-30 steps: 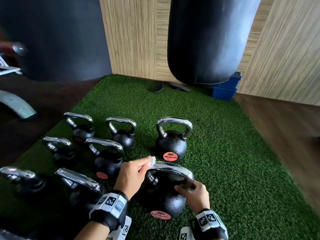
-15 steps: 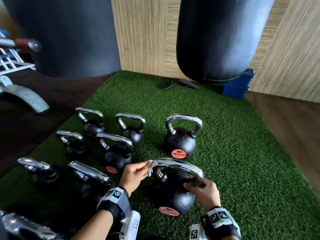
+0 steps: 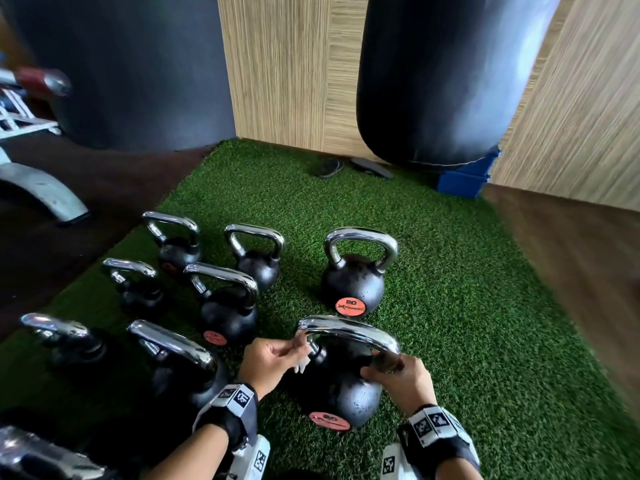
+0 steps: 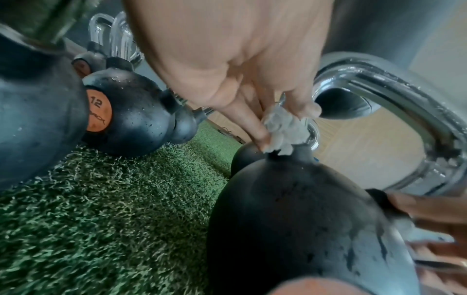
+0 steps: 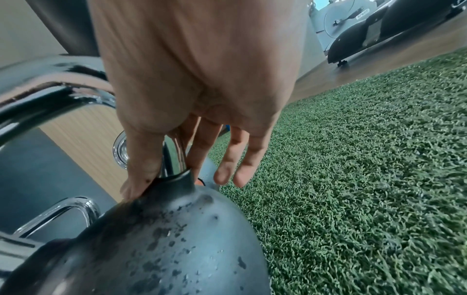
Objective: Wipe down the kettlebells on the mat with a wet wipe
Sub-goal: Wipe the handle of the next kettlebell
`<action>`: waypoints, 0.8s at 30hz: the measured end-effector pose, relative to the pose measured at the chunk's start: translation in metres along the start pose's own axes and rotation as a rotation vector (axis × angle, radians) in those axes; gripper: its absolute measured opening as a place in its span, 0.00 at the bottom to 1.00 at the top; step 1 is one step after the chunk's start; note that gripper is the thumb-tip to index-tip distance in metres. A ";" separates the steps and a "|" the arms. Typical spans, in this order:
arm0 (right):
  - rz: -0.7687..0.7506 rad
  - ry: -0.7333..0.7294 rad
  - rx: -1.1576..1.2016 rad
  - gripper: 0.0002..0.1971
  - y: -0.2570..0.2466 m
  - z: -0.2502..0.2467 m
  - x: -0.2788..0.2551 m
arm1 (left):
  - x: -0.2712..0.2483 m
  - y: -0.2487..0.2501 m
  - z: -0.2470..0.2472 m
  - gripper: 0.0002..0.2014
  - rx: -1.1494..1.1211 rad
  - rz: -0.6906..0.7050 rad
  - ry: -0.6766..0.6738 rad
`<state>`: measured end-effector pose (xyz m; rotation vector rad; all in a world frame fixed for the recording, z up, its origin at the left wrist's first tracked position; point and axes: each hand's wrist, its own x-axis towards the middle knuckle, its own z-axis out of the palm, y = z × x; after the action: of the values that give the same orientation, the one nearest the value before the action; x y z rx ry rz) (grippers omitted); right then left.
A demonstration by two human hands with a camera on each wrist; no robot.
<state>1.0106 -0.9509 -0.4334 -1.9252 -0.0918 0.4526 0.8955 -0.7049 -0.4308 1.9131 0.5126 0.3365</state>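
A black kettlebell (image 3: 341, 393) with a chrome handle (image 3: 349, 332) and an orange label stands nearest me on the green mat (image 3: 467, 323). My left hand (image 3: 273, 362) pinches a crumpled white wet wipe (image 3: 303, 363) against the left foot of that handle; the wipe (image 4: 283, 131) shows between thumb and fingers in the left wrist view. My right hand (image 3: 398, 377) holds the right leg of the handle, thumb (image 5: 141, 163) on one side and a finger behind, other fingers (image 5: 235, 159) loose. Several more kettlebells (image 3: 353, 282) stand to the left and behind.
A black punching bag (image 3: 440, 74) hangs over the mat's far end beside a blue bin (image 3: 464, 180). Two dark flat objects (image 3: 349, 168) lie by the wooden wall. A grey machine foot (image 3: 45, 195) sits on the dark floor at left. Bare mat lies to the right.
My left hand slid the wipe from the top left corner of the handle down its left leg to the base. The right hand kept its hold on the right side.
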 end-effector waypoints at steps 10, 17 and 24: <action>-0.250 -0.252 -0.651 0.11 -0.017 -0.037 -0.031 | 0.037 0.034 0.023 0.17 0.425 0.198 0.109; -0.332 -0.313 -0.578 0.11 -0.036 0.009 -0.037 | 0.069 0.078 0.048 0.23 0.552 0.221 -0.149; -0.013 -0.148 -0.419 0.48 -0.026 0.034 0.004 | 0.074 0.072 0.033 0.14 0.491 0.283 -0.379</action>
<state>1.0061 -0.9094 -0.4223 -2.2963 -0.3170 0.6028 0.9888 -0.7180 -0.3777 2.4630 0.0673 0.0175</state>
